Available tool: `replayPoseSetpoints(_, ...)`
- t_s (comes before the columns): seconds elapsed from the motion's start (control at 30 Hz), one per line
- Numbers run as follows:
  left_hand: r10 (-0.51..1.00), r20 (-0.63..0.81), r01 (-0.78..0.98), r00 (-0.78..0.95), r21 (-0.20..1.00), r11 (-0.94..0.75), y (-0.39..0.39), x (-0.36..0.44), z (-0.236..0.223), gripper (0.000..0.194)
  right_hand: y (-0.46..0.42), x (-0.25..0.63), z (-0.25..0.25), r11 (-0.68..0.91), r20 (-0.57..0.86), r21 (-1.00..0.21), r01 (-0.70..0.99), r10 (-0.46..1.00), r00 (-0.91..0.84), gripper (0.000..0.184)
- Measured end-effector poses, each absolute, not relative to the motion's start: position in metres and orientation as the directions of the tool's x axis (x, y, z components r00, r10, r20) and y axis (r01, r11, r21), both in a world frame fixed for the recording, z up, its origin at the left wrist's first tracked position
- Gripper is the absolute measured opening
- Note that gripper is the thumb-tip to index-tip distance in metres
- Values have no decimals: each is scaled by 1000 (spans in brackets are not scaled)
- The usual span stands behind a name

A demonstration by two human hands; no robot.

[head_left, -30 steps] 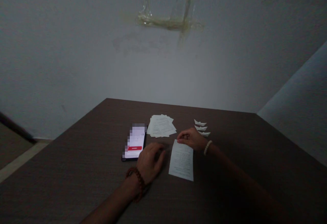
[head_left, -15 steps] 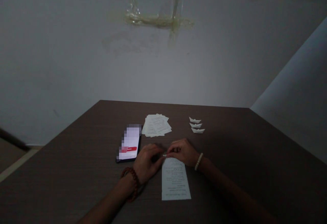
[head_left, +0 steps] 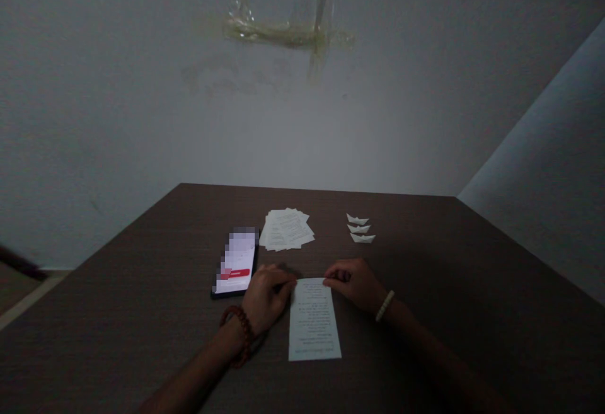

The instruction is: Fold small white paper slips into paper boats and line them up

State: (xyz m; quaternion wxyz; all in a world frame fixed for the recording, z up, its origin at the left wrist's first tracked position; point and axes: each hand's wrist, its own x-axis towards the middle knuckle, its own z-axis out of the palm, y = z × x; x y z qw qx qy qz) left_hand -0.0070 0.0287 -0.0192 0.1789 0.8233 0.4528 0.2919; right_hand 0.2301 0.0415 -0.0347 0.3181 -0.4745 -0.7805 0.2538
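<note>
White sheet (head_left: 314,322), far edge (head_left: 311,280) between pinching hands (head_left: 265,294) (head_left: 358,283).

On the surface (head_left: 425,256), the sheet (head_left: 314,326) lies between left hand (head_left: 265,297) and right hand (head_left: 358,285); behind it, the pile (head_left: 286,230) sits between phone (head_left: 239,259) and boats (head_left: 359,229).

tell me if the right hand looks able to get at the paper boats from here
Probably yes: the paper boats lie just beyond the right hand, and nothing visible blocks the way. Its fingertips are at the sheet's far right corner, though, so it would likely need to let go first.
</note>
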Motion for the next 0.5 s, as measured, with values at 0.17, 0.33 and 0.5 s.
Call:
replayPoseSetpoints(0.17, 852, 331, 628, 406, 576, -523, 29, -9, -20, 19, 39, 228, -41, 404, 292, -695, 595, 914, -281, 13)
replayPoseSetpoints(0.33, 823, 393, 618, 410, 544, -567, 31, -11, -25, 19, 38, 227, -39, 476, 347, -655, 587, 879, -326, 7)
replayPoseSetpoints(0.5, 714, 536, 610, 449, 401, -684, 32, -11, -33, 17, 34, 227, -35, 518, 402, -609, 600, 854, -330, 7)
